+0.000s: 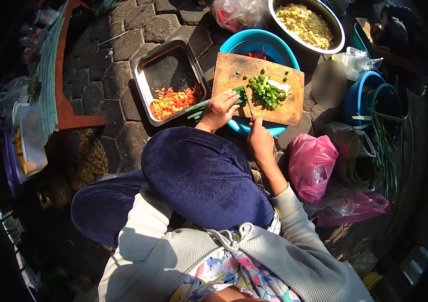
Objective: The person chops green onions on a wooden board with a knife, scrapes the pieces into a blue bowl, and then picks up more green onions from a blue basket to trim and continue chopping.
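On a wooden cutting board (224,70) resting across a blue basin (234,44), my left hand (219,109) is closed round a bundle of green onion stalks (237,93). My right hand (260,140) grips a knife (249,104), its blade at the cut ends of the stalks. Chopped green onion (268,93) lies piled on the board just right of the blade, with a few loose bits above it. Some red chillies (258,54) show in the basin behind the board.
Left of the board is a metal tray (141,83) with cut red and orange chillies (172,102). A bowl of pale diced food (302,25) stands at the top. To the right are a pink bag (312,163), blue basins (353,98) and long green stalks (384,151).
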### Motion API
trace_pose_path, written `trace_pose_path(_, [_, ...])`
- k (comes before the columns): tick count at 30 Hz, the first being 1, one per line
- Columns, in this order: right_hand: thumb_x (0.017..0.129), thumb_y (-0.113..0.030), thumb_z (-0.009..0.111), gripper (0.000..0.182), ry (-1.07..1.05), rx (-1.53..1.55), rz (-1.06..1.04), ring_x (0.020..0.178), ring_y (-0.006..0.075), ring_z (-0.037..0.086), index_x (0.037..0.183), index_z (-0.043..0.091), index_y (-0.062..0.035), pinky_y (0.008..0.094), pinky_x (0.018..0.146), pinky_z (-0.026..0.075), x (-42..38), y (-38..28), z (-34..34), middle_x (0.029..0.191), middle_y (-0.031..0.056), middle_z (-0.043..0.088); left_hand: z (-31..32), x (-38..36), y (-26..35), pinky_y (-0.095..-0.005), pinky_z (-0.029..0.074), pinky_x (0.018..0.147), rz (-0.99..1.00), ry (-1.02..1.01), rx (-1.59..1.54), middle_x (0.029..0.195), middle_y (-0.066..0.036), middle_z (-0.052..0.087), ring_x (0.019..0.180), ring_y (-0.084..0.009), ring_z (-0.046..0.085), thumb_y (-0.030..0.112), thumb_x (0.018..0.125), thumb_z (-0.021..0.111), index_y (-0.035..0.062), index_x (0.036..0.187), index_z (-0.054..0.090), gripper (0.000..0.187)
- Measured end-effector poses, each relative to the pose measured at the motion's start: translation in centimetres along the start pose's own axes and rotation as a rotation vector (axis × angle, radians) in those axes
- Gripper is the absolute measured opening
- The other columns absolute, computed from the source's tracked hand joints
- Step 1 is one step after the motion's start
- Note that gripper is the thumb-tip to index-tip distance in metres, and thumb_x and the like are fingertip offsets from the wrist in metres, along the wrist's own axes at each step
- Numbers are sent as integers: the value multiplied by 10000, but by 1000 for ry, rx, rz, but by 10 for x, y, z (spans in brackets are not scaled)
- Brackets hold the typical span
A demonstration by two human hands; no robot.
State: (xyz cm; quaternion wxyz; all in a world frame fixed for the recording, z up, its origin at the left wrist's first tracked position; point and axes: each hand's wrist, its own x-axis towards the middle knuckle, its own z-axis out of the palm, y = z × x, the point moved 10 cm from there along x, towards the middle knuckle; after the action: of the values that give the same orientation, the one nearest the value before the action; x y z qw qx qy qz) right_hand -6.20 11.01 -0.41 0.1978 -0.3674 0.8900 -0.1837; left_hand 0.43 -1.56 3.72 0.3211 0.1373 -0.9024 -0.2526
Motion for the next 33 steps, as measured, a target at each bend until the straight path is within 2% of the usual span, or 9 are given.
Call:
trace_pose_path(6, [901, -202, 422, 171, -40, -35, 8, 619, 427, 581, 907, 383, -35, 526, 520, 439, 7, 0, 6, 642, 247, 581, 0, 1, -4, -342, 482, 795, -51, 4, -40, 936, -112, 625, 920, -271, 594, 80, 672, 694, 25, 904, 643, 244])
trace_pose_path(9, [898, -216, 423, 182, -26, -70, -20, 607, 401, 597, 890, 402, -36, 497, 519, 464, 11, -4, 12, 621, 220, 589, 2, -1, -5, -345, 483, 802, -52, -21, -41, 931, -106, 629, 927, -269, 595, 84, 672, 696, 25, 893, 648, 234])
trace_pose_path(16, [894, -199, 419, 165, -9, -30, -23, 649, 419, 594, 908, 392, -37, 522, 554, 455, 6, -4, 11, 654, 240, 591, 2, -3, -2, -333, 478, 824, -41, 3, 16, 954, -109, 639, 959, -264, 595, 87, 664, 698, 27, 889, 656, 236])
trace_pose_path(19, [899, -221, 413, 175, -88, -56, 23, 631, 430, 585, 921, 370, -52, 534, 538, 441, -18, 15, 15, 656, 248, 588, 2, -5, -5, -340, 476, 828, -65, 26, -13, 952, -111, 637, 956, -266, 595, 70, 649, 702, 28, 883, 656, 242])
trace_pose_path(26, [902, -228, 422, 177, -34, -16, 47, 644, 454, 574, 920, 364, -62, 549, 547, 427, -24, 20, -7, 660, 265, 580, 7, 0, -4, -341, 475, 828, -116, 30, -47, 943, -105, 634, 947, -262, 594, 53, 636, 702, 24, 872, 655, 242])
trace_pose_path(28, [903, -212, 435, 184, -26, 5, 34, 660, 471, 553, 926, 351, -50, 559, 543, 395, -17, 11, -10, 655, 271, 564, 11, -2, -2, -340, 474, 831, -123, 27, -62, 948, -106, 636, 947, -259, 594, 57, 645, 693, 22, 875, 656, 235])
trace_pose_path(33, [897, -198, 437, 175, 14, 65, -28, 669, 465, 560, 933, 367, -42, 554, 557, 411, -3, 3, -4, 674, 282, 568, 13, -2, -2, -338, 475, 826, -136, 33, -45, 937, -107, 640, 941, -257, 595, 73, 661, 694, 31, 877, 664, 223])
